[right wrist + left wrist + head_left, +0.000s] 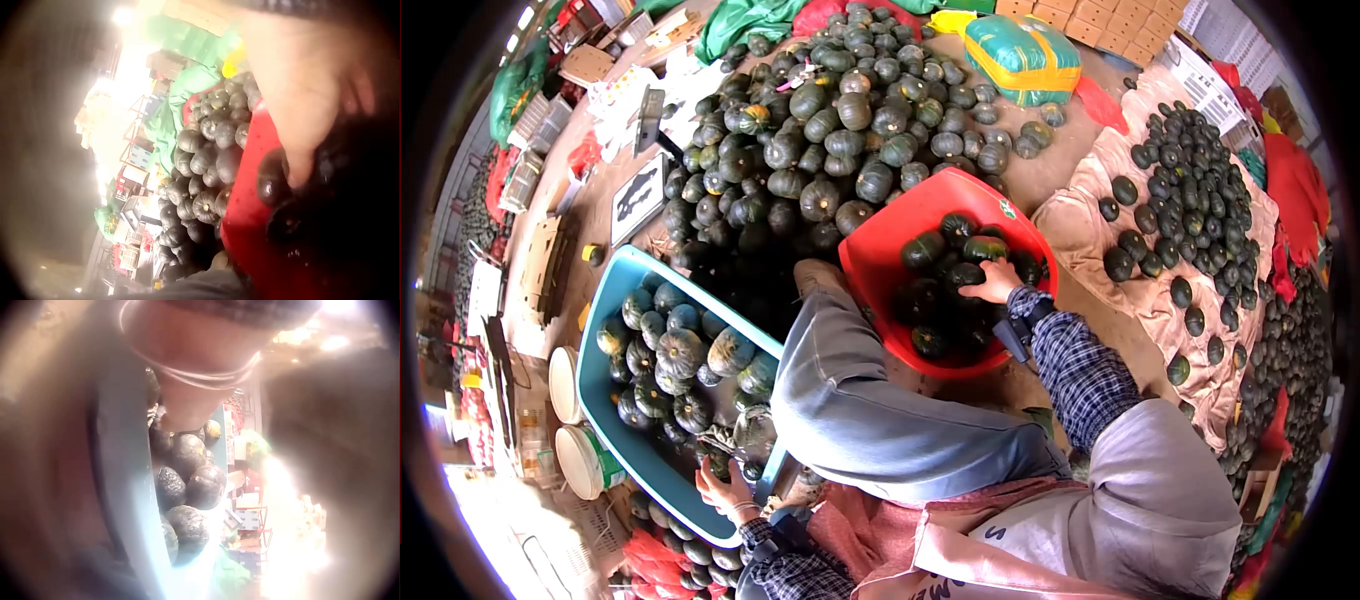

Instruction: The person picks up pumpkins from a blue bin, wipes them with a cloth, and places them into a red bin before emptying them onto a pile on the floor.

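Observation:
In the head view my right hand (pixel 997 281) reaches into the red tub (pixel 860 240) among dark green pumpkins (pixel 922 250). Its thumb and fingers lie around one pumpkin (pixel 966 276); the right wrist view shows the thumb (pixel 300 169) against dark skins, with the far fingertips lost in shadow. My left hand (pixel 722 492) is down inside the near end of the blue tub (pixel 625 455), fingers spread beside a small pumpkin (pixel 719 464). Larger grey-green pumpkins (pixel 681 352) fill the rest of that tub. From the left wrist, the tub wall (pixel 128 462) partly hides the fingers.
A big heap of pumpkins (pixel 820 130) rises behind both tubs. My bent leg (pixel 880 410) lies between the tubs. At the right, more pumpkins lie on a pale cloth (pixel 1080 215). A scale platform (pixel 638 203) and white buckets (pixel 578 462) stand left.

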A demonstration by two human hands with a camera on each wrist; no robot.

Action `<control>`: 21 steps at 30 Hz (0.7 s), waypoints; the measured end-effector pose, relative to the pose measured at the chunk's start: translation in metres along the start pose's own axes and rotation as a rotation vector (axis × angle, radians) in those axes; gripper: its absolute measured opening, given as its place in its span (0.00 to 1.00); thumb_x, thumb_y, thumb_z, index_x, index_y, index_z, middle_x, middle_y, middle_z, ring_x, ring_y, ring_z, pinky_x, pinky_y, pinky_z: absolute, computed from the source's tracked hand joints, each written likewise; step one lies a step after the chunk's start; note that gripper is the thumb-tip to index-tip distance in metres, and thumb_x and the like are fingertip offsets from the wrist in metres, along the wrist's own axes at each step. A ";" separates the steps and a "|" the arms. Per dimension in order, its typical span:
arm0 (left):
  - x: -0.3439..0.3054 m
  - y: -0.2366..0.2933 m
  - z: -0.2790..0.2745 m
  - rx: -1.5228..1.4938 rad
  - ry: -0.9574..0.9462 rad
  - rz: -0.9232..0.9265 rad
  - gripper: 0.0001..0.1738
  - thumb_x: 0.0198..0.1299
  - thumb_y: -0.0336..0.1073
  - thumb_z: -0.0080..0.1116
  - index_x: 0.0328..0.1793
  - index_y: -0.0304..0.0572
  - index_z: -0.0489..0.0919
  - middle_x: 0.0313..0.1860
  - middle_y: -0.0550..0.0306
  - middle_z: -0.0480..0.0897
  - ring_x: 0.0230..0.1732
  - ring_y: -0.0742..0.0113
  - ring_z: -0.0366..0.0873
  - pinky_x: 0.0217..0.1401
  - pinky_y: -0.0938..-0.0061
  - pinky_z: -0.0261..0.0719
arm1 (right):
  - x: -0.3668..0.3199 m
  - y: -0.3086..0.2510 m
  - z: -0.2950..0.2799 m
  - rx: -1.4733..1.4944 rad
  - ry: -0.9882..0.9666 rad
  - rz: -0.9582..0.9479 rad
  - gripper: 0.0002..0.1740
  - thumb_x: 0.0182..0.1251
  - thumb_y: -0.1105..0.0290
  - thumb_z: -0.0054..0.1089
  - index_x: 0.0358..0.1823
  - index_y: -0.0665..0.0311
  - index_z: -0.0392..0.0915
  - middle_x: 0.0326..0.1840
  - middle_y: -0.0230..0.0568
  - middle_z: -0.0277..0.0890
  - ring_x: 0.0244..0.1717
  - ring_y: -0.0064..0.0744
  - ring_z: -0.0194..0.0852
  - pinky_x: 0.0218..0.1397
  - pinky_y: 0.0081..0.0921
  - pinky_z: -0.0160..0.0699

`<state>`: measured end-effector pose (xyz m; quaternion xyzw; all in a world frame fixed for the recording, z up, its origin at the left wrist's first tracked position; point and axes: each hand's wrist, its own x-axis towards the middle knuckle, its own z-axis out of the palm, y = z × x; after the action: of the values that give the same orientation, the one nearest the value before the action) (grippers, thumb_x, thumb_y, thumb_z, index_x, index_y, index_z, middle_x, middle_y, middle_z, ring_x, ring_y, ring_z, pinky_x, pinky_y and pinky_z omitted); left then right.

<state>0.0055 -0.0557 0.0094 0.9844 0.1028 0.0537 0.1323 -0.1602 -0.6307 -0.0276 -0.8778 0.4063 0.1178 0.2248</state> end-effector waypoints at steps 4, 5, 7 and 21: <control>0.014 0.035 -0.026 0.221 -0.204 -0.053 0.40 0.48 0.55 0.66 0.70 0.78 0.64 0.78 0.59 0.48 0.76 0.38 0.42 0.62 0.24 0.48 | 0.000 0.046 -0.044 0.362 -0.060 -0.220 0.43 0.51 0.43 0.68 0.63 0.63 0.68 0.56 0.51 0.72 0.56 0.43 0.71 0.60 0.35 0.69; 0.019 0.047 -0.034 0.233 -0.166 -0.024 0.39 0.49 0.53 0.66 0.70 0.74 0.65 0.78 0.55 0.48 0.76 0.38 0.42 0.65 0.32 0.50 | 0.002 0.060 -0.054 0.521 -0.190 -0.108 0.40 0.54 0.42 0.65 0.63 0.60 0.69 0.54 0.42 0.73 0.55 0.35 0.71 0.58 0.30 0.70; 0.065 0.011 -0.015 -0.140 -0.096 0.421 0.38 0.48 0.50 0.68 0.69 0.68 0.68 0.76 0.50 0.54 0.75 0.41 0.47 0.68 0.42 0.54 | -0.022 0.071 -0.075 0.797 -0.154 0.204 0.33 0.57 0.45 0.62 0.60 0.56 0.72 0.46 0.37 0.79 0.42 0.35 0.78 0.42 0.32 0.77; 0.061 -0.041 0.009 0.080 -0.359 -0.366 0.52 0.34 0.57 0.74 0.68 0.51 0.63 0.61 0.38 0.69 0.61 0.42 0.70 0.62 0.57 0.72 | -0.108 -0.174 -0.159 0.511 0.492 -0.809 0.06 0.61 0.72 0.63 0.37 0.67 0.80 0.27 0.40 0.76 0.28 0.24 0.73 0.31 0.23 0.70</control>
<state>0.0586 -0.0063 -0.0057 0.9477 0.2559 -0.1510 0.1169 -0.0918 -0.5383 0.2046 -0.8832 0.0919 -0.2899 0.3571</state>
